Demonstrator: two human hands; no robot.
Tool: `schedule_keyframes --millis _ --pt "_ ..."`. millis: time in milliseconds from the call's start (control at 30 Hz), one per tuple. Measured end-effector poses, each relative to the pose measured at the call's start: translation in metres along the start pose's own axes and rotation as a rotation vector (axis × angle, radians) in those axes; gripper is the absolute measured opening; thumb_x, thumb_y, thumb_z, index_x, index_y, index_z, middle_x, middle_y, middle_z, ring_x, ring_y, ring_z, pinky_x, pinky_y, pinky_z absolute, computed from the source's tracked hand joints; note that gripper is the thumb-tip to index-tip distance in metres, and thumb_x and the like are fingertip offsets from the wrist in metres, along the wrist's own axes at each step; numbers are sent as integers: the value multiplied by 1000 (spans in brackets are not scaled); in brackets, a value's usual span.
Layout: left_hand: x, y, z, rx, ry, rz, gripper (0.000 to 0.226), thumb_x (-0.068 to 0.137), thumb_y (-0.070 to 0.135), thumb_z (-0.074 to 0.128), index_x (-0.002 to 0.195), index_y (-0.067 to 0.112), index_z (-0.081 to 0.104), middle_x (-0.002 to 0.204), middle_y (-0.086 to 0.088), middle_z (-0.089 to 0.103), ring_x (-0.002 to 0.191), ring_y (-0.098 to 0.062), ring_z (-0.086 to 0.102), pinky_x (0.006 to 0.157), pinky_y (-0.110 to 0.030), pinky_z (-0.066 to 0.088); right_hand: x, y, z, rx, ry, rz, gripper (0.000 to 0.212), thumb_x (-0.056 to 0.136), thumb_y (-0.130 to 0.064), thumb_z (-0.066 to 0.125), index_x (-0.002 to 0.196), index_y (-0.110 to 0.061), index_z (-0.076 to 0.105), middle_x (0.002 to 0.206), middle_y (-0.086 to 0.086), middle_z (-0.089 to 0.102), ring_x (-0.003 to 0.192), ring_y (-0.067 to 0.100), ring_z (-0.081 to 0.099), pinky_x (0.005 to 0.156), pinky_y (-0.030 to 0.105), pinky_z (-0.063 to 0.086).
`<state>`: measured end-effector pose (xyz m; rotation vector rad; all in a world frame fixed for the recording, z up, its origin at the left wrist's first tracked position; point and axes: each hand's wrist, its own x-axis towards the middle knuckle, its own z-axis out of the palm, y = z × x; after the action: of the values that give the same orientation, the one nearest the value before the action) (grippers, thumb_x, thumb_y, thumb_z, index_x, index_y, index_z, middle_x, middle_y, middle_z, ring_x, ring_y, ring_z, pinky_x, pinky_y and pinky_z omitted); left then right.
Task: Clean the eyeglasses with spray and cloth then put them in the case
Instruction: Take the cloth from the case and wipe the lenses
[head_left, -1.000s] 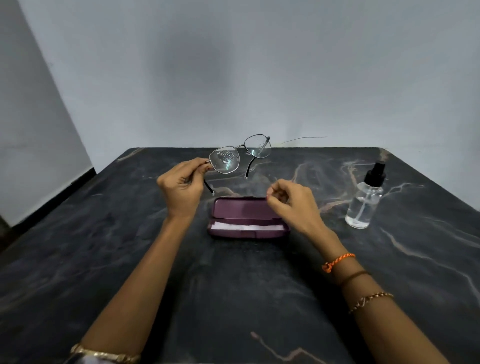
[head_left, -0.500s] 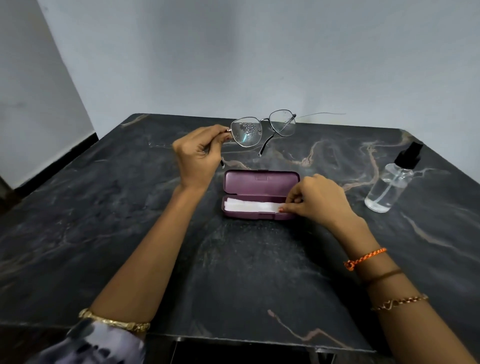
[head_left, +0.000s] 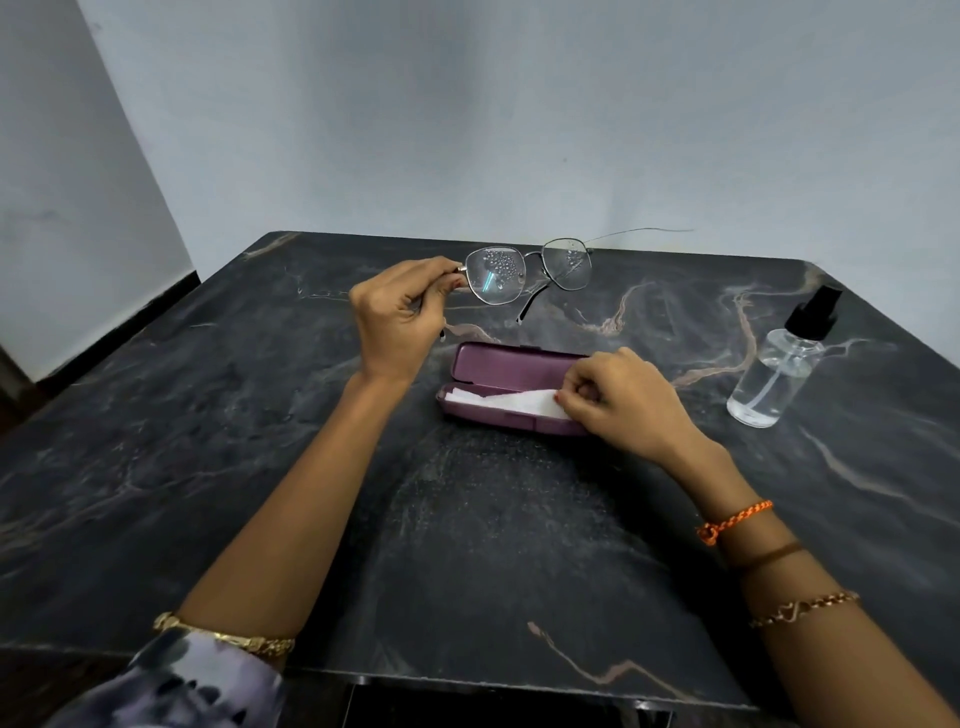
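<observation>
Right hand: fingertips pinch the cloth at its end, in the open case. Lift slowly, so the case stays put.
Left hand: pinches the glasses by one hinge, above the table; lenses wet with droplets. Keep them level.
Spray: upright, far right.

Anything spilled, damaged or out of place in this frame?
Nothing stands out. Droplets on the eyeglasses in the left hand fit the spraying step. The spray bottle stands upright, and the right hand pinches the white cloth in the open case.
</observation>
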<state>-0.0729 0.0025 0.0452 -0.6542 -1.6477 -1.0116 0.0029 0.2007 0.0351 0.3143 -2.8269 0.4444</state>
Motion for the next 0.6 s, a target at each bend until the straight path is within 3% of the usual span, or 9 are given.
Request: schedule_keyframes --millis 133,233,367,467,600 --pt "0 0 0 7 4 -4 6 70 -13 70 75 -12 70 69 -20 70 63 -14 63 65 -4 48 2 1 2 214 34 29 17 88 -22 52 72 -18 49 58 -13 45 65 16 47 66 31 35" --pt "1 2 0 0 1 -9 6 70 -13 70 76 -12 70 70 -20 70 64 -15 64 64 -7 50 3 -1 3 469 57 91 19 90 -19 50 72 -15 49 56 -9 43 50 2 40 54 18 31" --pt "2 4 -1 5 3 -6 6 70 -12 70 76 -11 70 69 -19 71 63 -14 63 64 -8 50 5 -4 1 873 121 226 22 93 -19 46 74 -12 52 65 2 43 61 11 39 54 23 31" --pt "2 4 -2 3 12 -10 7 69 -14 70 76 -12 70 69 -20 70 64 -12 63 65 -5 49 6 -4 -1 1190 100 366 25 95 -21 42 85 -5 59 72 2 57 67 12 54 52 17 50" --pt "3 5 -2 -2 15 -11 9 69 -15 70 77 -12 70 69 -21 70 66 -6 60 66 -3 48 10 -2 -7 1719 117 501 24 97 -23 38 93 -8 57 95 11 65 87 25 66 69 35 59"
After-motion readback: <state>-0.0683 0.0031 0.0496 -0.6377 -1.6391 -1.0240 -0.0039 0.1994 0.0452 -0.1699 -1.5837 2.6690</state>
